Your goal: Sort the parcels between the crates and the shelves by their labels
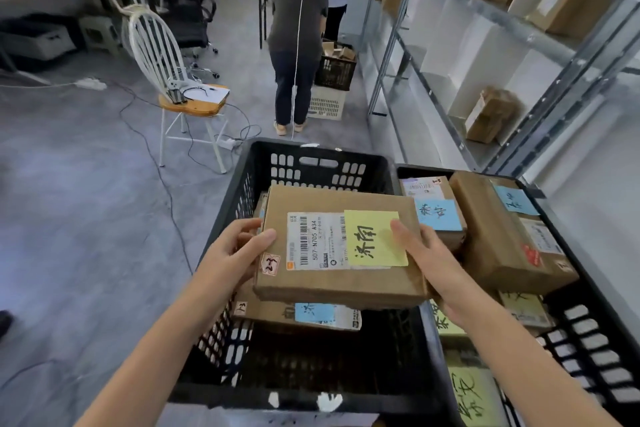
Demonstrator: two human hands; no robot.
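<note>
Flat brown parcel [341, 246], label side up, held w/ both hands over the left black crate [311, 156], just above another parcel [277, 317] that lies inside and carries a blue note. Left hand [232, 253] grips the parcel's left end, thumb on top, fingers tucked under. Right hand [426, 253] grips the right end the same way, thumb by the edge of the yellow note [375, 239] stuck beside the printed label. Parcel's long axis runs left-right across the view, near level, far-right corner a bit higher. Label and handwriting are turned sideways to the person, reading bottom-to-top. Looks like the read-the-label step, parcel lifted and checked before it goes anywhere. Can't tell if it's coming out of this crate or going in. Next move prob. needs the note matched to a destination, then a two-hand carry kept flat. The right crate [588, 322] is touching the left one and is packed w/ parcels bearing blue and yellow notes. The shelves [519, 28] stand beyond it to the right, a few boxes on them. Another person [298, 28] bends over more crates farther down the aisle.
</note>
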